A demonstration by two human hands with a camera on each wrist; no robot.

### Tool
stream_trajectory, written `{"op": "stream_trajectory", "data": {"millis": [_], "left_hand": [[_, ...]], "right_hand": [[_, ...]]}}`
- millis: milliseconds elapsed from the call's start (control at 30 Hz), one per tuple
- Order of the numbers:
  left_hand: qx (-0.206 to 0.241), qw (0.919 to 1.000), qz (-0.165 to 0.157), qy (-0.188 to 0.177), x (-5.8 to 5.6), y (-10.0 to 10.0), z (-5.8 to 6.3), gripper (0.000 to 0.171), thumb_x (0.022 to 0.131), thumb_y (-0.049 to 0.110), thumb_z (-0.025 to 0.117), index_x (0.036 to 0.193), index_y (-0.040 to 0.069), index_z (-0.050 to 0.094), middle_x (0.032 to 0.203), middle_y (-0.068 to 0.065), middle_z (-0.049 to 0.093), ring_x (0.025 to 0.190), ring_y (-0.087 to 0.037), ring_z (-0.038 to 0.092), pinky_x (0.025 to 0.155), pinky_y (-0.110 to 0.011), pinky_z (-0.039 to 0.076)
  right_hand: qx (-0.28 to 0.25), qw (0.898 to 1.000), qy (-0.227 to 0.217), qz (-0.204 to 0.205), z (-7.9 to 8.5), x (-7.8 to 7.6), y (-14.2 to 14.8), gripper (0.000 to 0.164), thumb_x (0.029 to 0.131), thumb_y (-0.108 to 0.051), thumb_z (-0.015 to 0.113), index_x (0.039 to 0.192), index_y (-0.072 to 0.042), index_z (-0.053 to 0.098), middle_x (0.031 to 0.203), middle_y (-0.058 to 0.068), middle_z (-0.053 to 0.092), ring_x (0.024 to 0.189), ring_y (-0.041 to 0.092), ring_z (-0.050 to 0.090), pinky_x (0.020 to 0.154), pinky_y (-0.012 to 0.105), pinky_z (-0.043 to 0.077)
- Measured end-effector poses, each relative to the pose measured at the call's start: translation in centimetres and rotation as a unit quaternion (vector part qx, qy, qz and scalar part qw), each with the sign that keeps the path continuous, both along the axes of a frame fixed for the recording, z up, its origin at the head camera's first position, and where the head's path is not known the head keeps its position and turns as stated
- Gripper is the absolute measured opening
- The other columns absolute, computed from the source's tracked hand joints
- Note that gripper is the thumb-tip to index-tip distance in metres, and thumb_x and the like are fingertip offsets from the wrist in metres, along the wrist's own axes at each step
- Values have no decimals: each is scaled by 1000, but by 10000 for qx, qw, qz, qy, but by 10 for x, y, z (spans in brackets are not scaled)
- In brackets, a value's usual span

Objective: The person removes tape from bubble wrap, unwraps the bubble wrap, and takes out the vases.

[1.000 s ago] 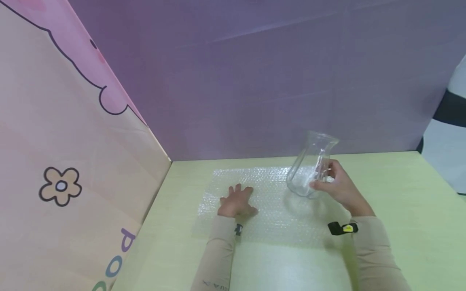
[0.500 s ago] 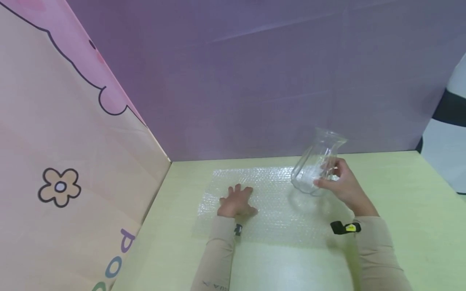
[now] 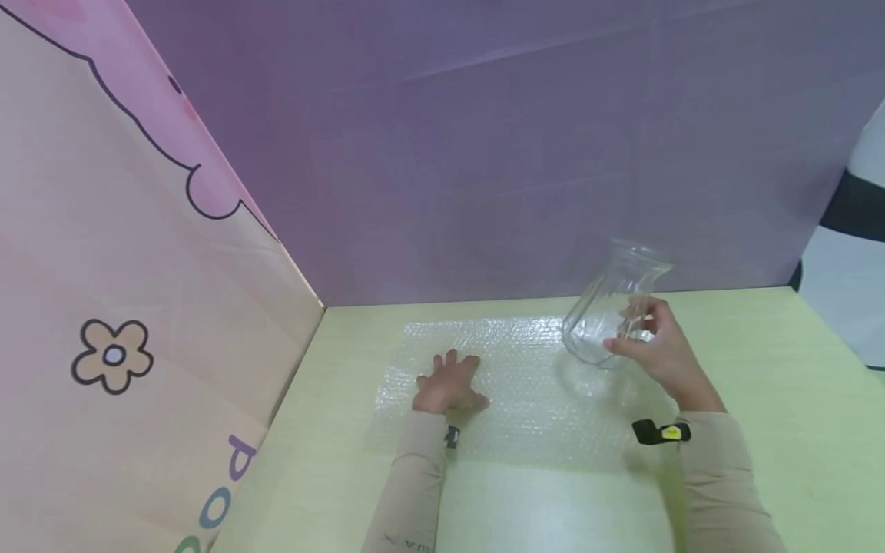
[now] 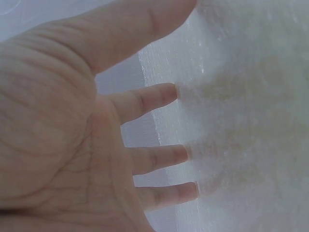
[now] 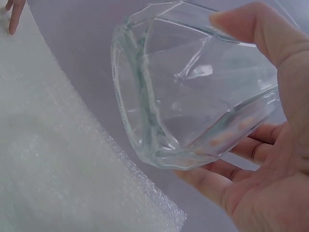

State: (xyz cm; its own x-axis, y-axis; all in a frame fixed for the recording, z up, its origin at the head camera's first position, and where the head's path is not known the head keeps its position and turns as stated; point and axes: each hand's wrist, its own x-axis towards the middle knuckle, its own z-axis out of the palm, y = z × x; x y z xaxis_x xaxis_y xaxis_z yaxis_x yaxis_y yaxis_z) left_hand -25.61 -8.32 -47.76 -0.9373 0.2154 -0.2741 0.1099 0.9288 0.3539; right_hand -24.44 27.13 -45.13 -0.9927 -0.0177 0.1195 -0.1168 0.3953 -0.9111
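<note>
My right hand grips a clear glass vase by its side, thumb in front and fingers behind. The vase tilts, its flared mouth up and to the right, its faceted base low on the left. In the right wrist view the thick base of the vase shows close, held above the surface. A sheet of bubble wrap lies flat below it. My left hand rests on the left part of the sheet with fingers spread; in the left wrist view the fingertips touch the bubble wrap.
A pale yellow-green table carries the sheet. Behind it stands a purple-grey wall panel, and on the left a pink and cream panel with a printed flower. A black-and-white panel is at the far right.
My right hand has moved the vase a little to the right and slightly farther back over the sheet. The left hand has stayed in place.
</note>
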Motion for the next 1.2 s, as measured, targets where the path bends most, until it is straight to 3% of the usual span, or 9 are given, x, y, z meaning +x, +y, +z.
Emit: {"op": "stream_trajectory", "data": {"millis": [367, 667, 1000, 1200], "left_hand": [[8, 10000, -10, 28, -1, -1, -3, 82, 84, 45, 81, 154, 26, 44, 164, -18, 32, 151, -47, 26, 106, -79, 33], [6, 10000, -50, 63, -1, -1, -2, 81, 84, 45, 81, 154, 25, 45, 163, -18, 34, 149, -47, 28, 104, -79, 35], [-15, 10000, -52, 81, 0, -2, -1, 81, 84, 44, 81, 154, 25, 45, 162, -18, 35, 149, -47, 30, 103, -78, 36], [-10, 10000, -44, 77, 1, -2, -1, 82, 83, 45, 81, 154, 25, 45, 162, -18, 35, 148, -46, 30, 103, -78, 36]], "right_hand": [[-45, 9998, 102, -167, 0, 0, -1, 84, 87, -24, 83, 148, -8, 28, 125, 0, 46, 99, 13, 58, 75, 23, 59], [-14, 9993, 34, -367, 0, -1, -1, 90, 86, -28, 84, 150, -7, 25, 131, 8, 43, 108, 24, 55, 75, 21, 58], [42, 9979, 230, -601, -2, -1, 2, 91, 84, -27, 86, 149, -5, 26, 131, 5, 43, 116, 22, 46, 77, 12, 52], [67, 9975, 214, -663, -2, -1, 3, 99, 83, -28, 87, 154, -3, 22, 139, 11, 40, 123, 27, 42, 80, 9, 49]]}}
